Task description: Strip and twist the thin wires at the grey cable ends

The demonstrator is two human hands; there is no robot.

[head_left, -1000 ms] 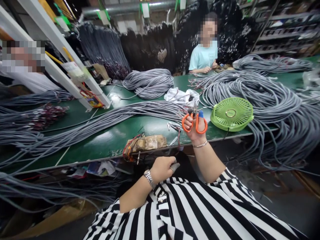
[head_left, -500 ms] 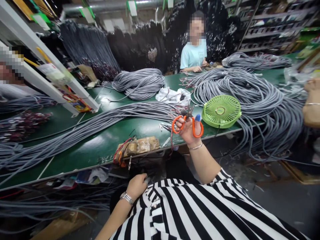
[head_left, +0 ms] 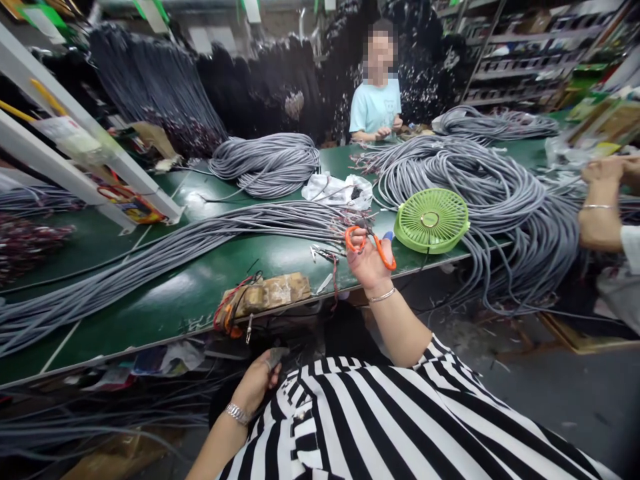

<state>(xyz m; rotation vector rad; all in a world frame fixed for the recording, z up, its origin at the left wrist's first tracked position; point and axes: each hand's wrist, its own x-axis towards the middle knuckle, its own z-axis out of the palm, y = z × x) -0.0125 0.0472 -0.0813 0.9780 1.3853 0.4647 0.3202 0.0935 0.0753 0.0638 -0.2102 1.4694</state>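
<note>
My right hand (head_left: 369,265) is raised over the front edge of the green table (head_left: 165,293) and grips orange-handled scissors (head_left: 367,241), with a blue cot on one fingertip. The scissors' tips point toward the ends of a long bundle of grey cables (head_left: 165,250) lying across the table. My left hand (head_left: 257,381) is low by my striped shirt, below the table edge, fingers curled around a small grey piece I cannot identify.
A green round fan (head_left: 431,220) lies right of my hand. Large grey cable coils (head_left: 493,190) spill off the table at right. A taped brown block with red wires (head_left: 265,293) sits at the front edge. One person sits opposite; another person's arm (head_left: 597,213) is at right.
My view has swung right and everything has slid left. My left hand has dropped lower toward my lap. My right hand has tilted the scissors down toward the cable ends.
</note>
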